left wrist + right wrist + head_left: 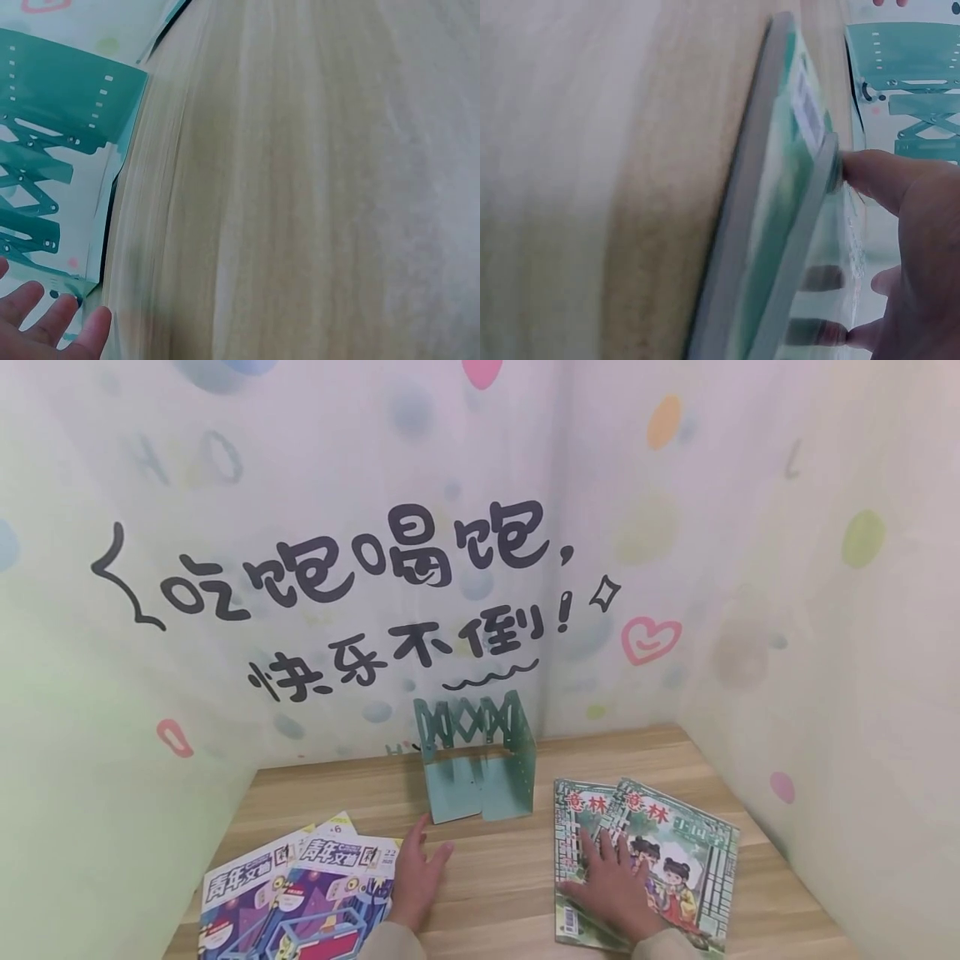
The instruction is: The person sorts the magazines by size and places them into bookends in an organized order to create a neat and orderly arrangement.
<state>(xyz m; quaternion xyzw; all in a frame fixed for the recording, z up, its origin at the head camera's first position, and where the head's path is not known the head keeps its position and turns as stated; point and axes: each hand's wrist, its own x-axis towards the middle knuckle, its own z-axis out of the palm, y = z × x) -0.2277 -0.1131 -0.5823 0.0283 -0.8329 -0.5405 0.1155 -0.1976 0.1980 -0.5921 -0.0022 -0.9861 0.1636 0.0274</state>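
Note:
Two overlapping magazines with green covers lie at the right: an upper magazine [693, 877] and a lower magazine [567, 860]. On their covers rests my right hand [615, 885], fingers spread. In the right wrist view its thumb [874, 176] touches the edge of the upper magazine [799, 247]. My left hand [420, 872] holds nothing; its fingers are apart, just in front of a teal metal bookend [521, 777] with a folding lattice back. Beside my left wrist lie overlapping purple magazines [247, 885]. The left wrist view shows only fingertips [56, 319] near the bookend [67, 82].
The wooden table [495, 877] meets a printed curtain wall [480, 460] at the back and on both sides. The bookend stands near the back edge, between the two groups of magazines.

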